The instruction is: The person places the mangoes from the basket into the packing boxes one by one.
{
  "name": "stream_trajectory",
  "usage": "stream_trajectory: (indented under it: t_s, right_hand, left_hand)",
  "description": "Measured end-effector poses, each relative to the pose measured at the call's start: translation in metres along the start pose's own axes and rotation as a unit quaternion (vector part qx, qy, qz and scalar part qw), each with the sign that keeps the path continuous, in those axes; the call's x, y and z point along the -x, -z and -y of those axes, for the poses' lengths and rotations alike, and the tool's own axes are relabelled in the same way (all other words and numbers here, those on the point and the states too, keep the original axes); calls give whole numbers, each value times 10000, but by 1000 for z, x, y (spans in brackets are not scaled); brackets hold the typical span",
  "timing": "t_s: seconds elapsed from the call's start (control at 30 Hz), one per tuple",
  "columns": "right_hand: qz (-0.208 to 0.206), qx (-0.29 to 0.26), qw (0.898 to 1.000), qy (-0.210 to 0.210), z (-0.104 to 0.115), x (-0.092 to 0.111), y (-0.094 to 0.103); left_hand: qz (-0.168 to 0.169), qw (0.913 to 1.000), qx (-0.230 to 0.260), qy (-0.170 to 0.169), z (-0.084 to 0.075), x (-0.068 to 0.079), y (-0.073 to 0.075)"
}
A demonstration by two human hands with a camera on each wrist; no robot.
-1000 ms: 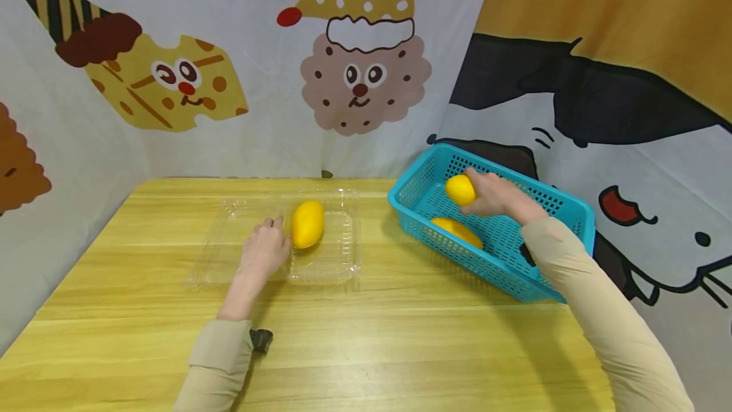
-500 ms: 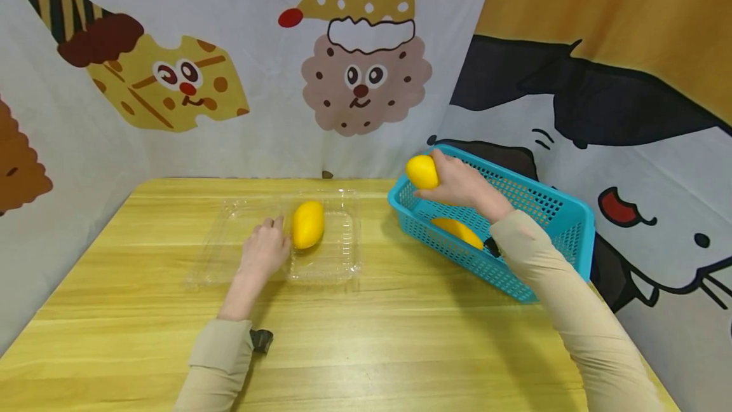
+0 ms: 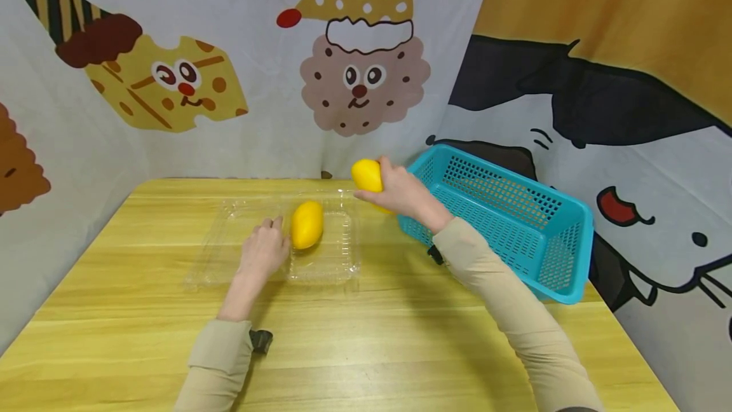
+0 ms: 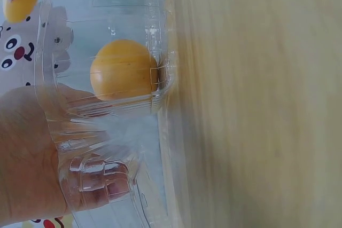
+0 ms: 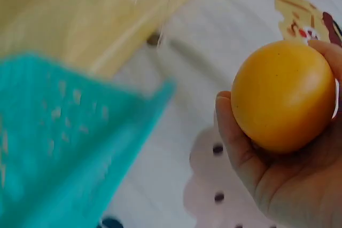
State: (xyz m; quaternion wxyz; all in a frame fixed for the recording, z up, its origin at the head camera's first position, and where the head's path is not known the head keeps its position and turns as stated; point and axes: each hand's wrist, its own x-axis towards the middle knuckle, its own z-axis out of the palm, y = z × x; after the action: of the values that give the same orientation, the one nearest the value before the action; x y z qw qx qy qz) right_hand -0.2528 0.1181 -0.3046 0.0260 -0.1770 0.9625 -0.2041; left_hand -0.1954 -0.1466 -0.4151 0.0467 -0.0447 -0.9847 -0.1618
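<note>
My right hand (image 3: 405, 194) holds a yellow mango (image 3: 367, 175) in the air, just left of the blue basket (image 3: 582, 253). The right wrist view shows fingers and thumb around the mango (image 5: 283, 97). Another mango (image 3: 307, 225) lies in one half of an opened clear plastic clamshell container (image 3: 345, 266). My left hand (image 3: 265, 248) is at the container's hinge, beside that mango. In the left wrist view, the left thumb and curled fingers (image 4: 109, 180) straddle the hinge fold, partly seen through the plastic, with the mango (image 4: 124, 70) close by.
The holed basket stands slantwise at the right of the wooden table (image 3: 354, 348); my right forearm covers its near left part. A white cartoon-print cloth (image 3: 257, 151) hangs behind the table.
My right hand has carried its mango leftward out of the basket toward the container. The mango lying in the basket is now hidden behind the right arm. The left hand stays put.
</note>
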Motion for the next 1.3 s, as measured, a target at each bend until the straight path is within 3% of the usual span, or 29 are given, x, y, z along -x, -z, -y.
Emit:
stream_trajectory:
  t_s: [0.23,0.6,1.03,1.3]
  right_hand:
    - [138,-505,9979,-389,17,-8,-36]
    - [150,-419,9914,-1228,39,-21,-84]
    - [57,-248,9840,-1766,54,-28,-111]
    - [98,304,9848,-1709,56,-30,-122]
  left_hand:
    - [-25,10000,19,-16,1,0,-1]
    - [34,10000,45,23,0,1,0]
    - [7,10000,75,4,1,0,0]
    - [113,9999,74,3,1,-1,-1]
